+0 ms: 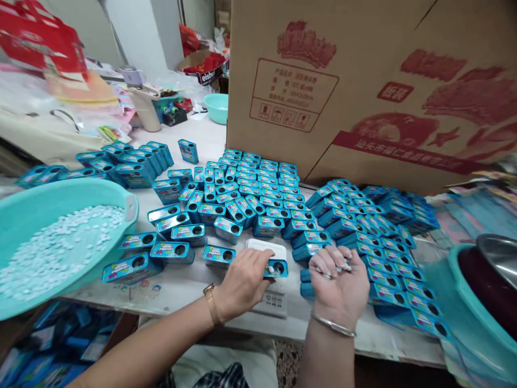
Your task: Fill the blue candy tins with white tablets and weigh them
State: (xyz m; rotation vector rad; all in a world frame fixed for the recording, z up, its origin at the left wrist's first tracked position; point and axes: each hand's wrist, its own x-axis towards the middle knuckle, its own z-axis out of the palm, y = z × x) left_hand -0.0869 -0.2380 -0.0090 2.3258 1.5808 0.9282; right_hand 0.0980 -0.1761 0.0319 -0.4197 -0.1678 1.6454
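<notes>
My left hand point(245, 277), with a gold watch on its wrist, has its fingers pinched at the hole of a blue tin point(281, 269). Small white candies point(270, 269) show at its fingertips, over the tin's top. The tin stands on a small white scale point(271, 305), its lower part hidden by the hand. Palm up and fingers curled, my right hand point(339, 288) holds more white candies point(344, 265) just right of the tin. Another blue tin point(218, 255) is left of my left hand.
A turquoise basin point(128, 215) with loose white candies is at the left. Rows of blue tins point(270, 202) fill the table's middle and right. A large cardboard box point(363, 102) stands behind; stacked basins point(452, 285) are at the right. Below lies a box of blue tins point(60, 345).
</notes>
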